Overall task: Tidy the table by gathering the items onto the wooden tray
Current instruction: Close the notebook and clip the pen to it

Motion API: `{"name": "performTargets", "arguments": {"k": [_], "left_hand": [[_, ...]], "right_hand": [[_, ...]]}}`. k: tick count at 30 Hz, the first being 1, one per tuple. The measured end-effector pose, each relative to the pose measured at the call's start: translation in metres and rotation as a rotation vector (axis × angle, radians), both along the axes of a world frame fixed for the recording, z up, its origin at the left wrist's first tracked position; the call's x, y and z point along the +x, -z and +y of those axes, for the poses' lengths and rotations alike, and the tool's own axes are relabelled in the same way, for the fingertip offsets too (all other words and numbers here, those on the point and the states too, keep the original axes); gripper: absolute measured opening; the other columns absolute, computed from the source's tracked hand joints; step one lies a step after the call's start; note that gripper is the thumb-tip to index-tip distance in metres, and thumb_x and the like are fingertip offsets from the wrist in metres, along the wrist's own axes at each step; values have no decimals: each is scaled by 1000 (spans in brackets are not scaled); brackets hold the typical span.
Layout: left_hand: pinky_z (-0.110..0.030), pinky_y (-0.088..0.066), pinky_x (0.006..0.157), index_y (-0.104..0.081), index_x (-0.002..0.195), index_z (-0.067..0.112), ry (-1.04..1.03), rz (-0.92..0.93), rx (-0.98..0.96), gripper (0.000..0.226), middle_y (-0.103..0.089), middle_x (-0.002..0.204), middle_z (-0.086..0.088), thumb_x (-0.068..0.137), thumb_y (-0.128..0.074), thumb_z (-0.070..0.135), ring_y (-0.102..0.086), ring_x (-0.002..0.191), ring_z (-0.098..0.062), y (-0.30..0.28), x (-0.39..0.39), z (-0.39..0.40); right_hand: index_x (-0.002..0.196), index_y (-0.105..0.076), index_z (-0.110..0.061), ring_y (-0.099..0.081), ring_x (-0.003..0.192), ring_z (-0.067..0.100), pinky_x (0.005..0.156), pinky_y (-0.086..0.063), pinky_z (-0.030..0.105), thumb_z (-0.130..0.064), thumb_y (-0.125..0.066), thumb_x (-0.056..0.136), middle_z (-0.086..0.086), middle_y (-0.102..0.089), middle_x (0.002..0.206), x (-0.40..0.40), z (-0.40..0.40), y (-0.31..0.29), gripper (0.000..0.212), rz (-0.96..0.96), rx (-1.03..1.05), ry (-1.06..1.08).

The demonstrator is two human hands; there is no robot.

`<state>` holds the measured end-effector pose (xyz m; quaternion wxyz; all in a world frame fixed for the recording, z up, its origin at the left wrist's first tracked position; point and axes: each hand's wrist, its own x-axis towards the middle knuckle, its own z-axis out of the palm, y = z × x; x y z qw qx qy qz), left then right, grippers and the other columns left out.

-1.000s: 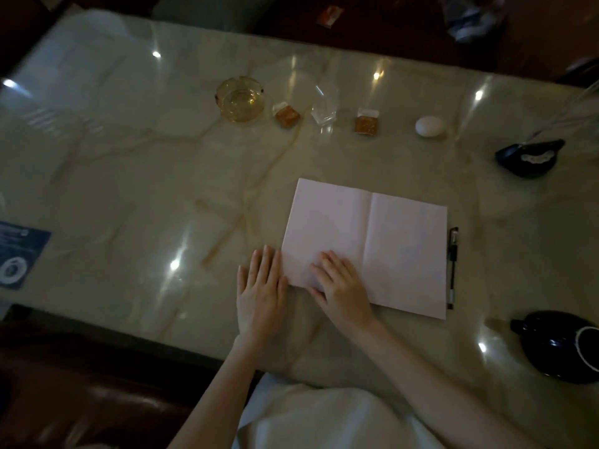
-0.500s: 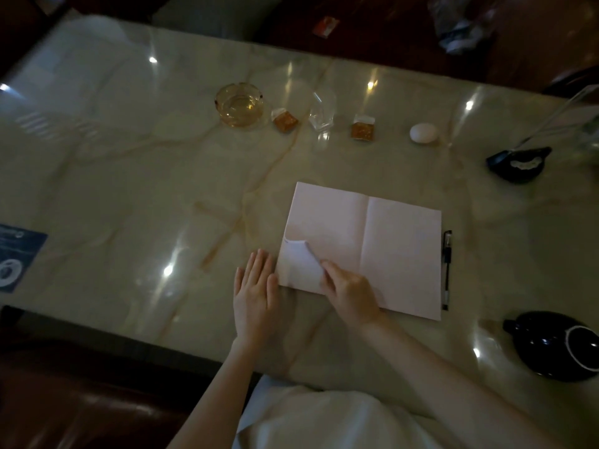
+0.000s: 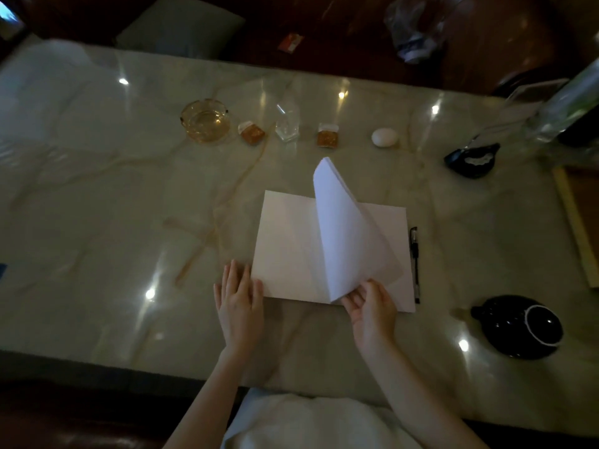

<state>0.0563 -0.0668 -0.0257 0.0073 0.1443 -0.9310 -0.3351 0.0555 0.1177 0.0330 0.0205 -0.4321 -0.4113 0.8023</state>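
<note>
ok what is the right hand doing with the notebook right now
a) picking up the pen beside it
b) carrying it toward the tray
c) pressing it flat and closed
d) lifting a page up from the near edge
d: the right hand pinches the near edge of a page that stands up off the open notebook, while the pen lies untouched beside it and the left hand rests flat on the table.

The open white paper booklet point(image 3: 285, 247) lies flat on the pale marble tabletop point(image 3: 113, 205), its upper leaves lifted in a curved, upright sheaf. Just beside its right edge lies a slim black pen point(image 3: 414, 264). Beyond the booklet stand an amber glass ashtray point(image 3: 205, 120), two small orange packets point(image 3: 252, 133) point(image 3: 328, 136), a clear glass tumbler point(image 3: 286, 123) and a white egg-shaped object point(image 3: 384, 137) — all in a row. Well to the booklet's right, a wooden tray's point(image 3: 575, 222) edge shows.
</note>
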Motion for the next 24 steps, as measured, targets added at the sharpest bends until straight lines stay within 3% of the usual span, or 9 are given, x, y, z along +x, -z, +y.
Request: {"name": "performTargets", "arguments": {"k": [6,11,14,17,20,24], "left_hand": [[-45,-13,115,-58,117,7,-44,14,116,32,-39,143,-12,92,-48,23,-21,138,-23,-7,-2,6],[-43,-33,103,-63,111,4,-27,64,199,39,-61,121,-14,87,-45,29,-41,125,-30,-27,-3,9],[-41,-38,100,-65,105,4,-14,104,261,38,-63,114,-11,83,-46,30,-46,119,-28,-44,-5,14],[-34,-39,93,-66,104,7,44,162,314,34,-61,109,-1,84,-48,27,-49,112,-21,-64,-10,26],[-28,-41,89,-66,107,9,170,277,301,35,-58,109,6,84,-49,29,-50,106,-8,-84,-21,41],[-24,-43,90,-67,104,5,442,390,241,35,-67,109,-8,82,-49,24,-57,103,-17,-94,-35,69]], "right_hand": [[89,-56,-8,-65,84,25,76,-57,35,-1,-48,87,15,-64,92,14,29,-3,11,37,88,-44],[105,-54,-7,-64,83,20,56,-59,26,-6,-56,87,8,-64,95,17,60,3,19,-44,75,11],[87,-62,-11,-64,77,18,54,-58,22,-4,-61,84,8,-65,90,22,73,12,7,-101,229,3],[83,-65,-12,-65,61,13,52,-55,19,-9,-65,82,10,-67,83,27,81,18,4,-150,415,-117],[77,-62,-8,-62,45,8,47,-54,19,-5,-63,83,12,-65,70,27,87,18,7,-135,429,-193],[71,-60,-7,-60,41,9,45,-52,22,-2,-62,83,14,-63,64,27,98,20,13,-152,445,-231]]}}
